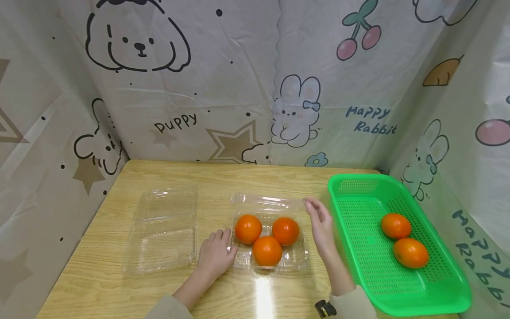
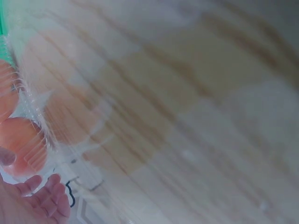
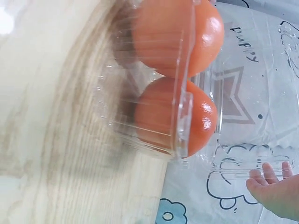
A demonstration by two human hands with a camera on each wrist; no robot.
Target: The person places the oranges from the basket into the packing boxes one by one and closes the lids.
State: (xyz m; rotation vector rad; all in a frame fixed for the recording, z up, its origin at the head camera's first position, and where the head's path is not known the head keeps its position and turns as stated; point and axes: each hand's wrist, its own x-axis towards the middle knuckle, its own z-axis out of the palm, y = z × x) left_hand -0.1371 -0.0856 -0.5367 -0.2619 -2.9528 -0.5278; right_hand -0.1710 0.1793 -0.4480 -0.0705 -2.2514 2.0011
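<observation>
A clear plastic clamshell container (image 1: 299, 259) with its lid (image 1: 271, 203) up at the back sits mid-table, three smooth, round oranges (image 1: 267, 251) inside. At the container's left side rests my left hand (image 1: 217, 252), its fingers fairly straight and touching the wall. In the left wrist view, that hand (image 2: 39, 200) shows beside an orange (image 2: 23, 144) behind the clear plastic. My right hand (image 1: 320, 226) pinches the lid's right corner with its fingertips. The right wrist view shows the hand (image 3: 278, 193) at the lid's edge, with two oranges (image 3: 175, 116) in the container.
To the left, a second clear clamshell (image 1: 165, 243) lies unfolded on the wooden table (image 1: 99, 230). A green plastic basket (image 1: 358, 248) stands at the right with two oranges (image 1: 411, 253) in it. Printed curtains (image 1: 223, 88) close off the back and sides.
</observation>
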